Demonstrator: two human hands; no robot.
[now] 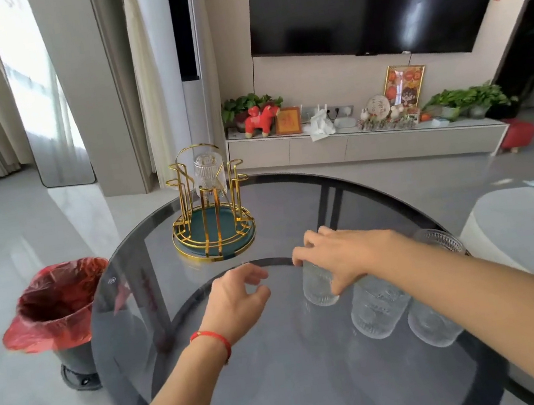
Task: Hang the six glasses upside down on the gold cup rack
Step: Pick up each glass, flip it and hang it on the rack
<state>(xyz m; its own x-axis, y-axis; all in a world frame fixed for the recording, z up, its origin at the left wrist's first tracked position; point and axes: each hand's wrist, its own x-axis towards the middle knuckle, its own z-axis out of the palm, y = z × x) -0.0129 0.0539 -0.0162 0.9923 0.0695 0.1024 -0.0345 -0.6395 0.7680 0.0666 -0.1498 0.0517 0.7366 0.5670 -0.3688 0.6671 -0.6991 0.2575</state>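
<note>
a: counting what's hung so far, i see one glass (209, 172) upside down on the gold cup rack (210, 210), at its far side. the other prongs look bare.

b: and the rest?

a: clustered on the glass desk (286, 390) near the right edge, well apart from the rack. the right hand (342, 253) comes down over the top of the nearest glass (318, 286), fingers (304, 254) curled round its rim. whether it's truly clamped yet or just closing, i can't say for sure, but it looks like a grasp. it stands on the desk, not lifted.

b: how many left on the desk?

a: i can make out four: the held one, two in front (377, 314) (431, 327) and one rim behind the forearm (441, 240). a sixth may be hidden by the arm; can't tell.

b: left hand?

a: the left hand (238, 298) hovers over the desk between rack and glasses, fingers loosely spread, holding nothing.

b: so early on.

a: i'd judge one done, five to go.
</note>
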